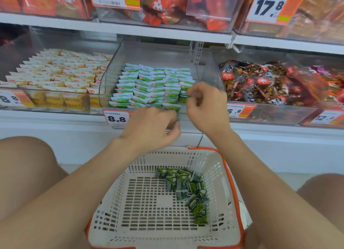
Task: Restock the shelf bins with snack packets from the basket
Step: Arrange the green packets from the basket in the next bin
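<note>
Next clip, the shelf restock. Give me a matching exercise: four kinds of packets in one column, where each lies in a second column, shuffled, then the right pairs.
Packets:
1. yellow packets
2. green-and-white packets
3. brown packets with red labels
4. dark green packets

Places:
A. white basket
B. right bin
C. left bin
D. middle bin

Pairs: 1-C, 2-D, 3-B, 4-A.
</note>
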Demonstrator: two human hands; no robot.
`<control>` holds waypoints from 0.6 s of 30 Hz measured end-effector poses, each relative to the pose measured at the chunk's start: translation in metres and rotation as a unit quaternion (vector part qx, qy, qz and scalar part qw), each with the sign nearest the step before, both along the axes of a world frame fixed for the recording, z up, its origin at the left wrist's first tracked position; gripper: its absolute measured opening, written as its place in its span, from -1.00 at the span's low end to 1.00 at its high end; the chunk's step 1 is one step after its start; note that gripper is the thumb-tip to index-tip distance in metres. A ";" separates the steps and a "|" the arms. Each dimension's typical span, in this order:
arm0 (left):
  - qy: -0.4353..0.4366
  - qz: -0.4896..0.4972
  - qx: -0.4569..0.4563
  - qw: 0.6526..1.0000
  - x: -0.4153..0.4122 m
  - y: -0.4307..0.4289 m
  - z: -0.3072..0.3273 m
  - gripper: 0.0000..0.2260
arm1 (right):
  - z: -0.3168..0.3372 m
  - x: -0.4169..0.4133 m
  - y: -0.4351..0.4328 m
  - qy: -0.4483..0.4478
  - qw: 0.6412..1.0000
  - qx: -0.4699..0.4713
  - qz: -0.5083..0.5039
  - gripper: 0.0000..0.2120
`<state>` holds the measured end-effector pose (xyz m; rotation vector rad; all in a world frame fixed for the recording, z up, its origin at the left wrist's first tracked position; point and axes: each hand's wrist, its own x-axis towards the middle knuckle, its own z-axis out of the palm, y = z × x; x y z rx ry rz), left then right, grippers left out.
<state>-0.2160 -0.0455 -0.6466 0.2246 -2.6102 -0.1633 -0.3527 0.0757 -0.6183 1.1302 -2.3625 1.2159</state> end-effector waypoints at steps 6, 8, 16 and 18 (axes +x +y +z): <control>-0.295 0.011 0.032 0.955 -0.005 0.018 -0.057 -0.79 | -0.069 0.030 0.034 -0.076 0.968 0.241 0.008 -0.83; -0.332 0.022 0.048 0.942 -0.010 0.022 -0.085 -0.86 | -0.089 0.030 0.041 -0.099 0.936 0.335 0.035 -0.80; -0.405 0.122 0.190 0.886 -0.028 0.012 -0.226 -0.87 | -0.162 0.008 0.046 -0.107 0.892 0.434 0.067 -0.73; -0.389 0.146 0.205 0.886 -0.031 0.011 -0.258 -0.82 | -0.173 0.000 0.043 -0.121 0.890 0.435 0.066 -0.72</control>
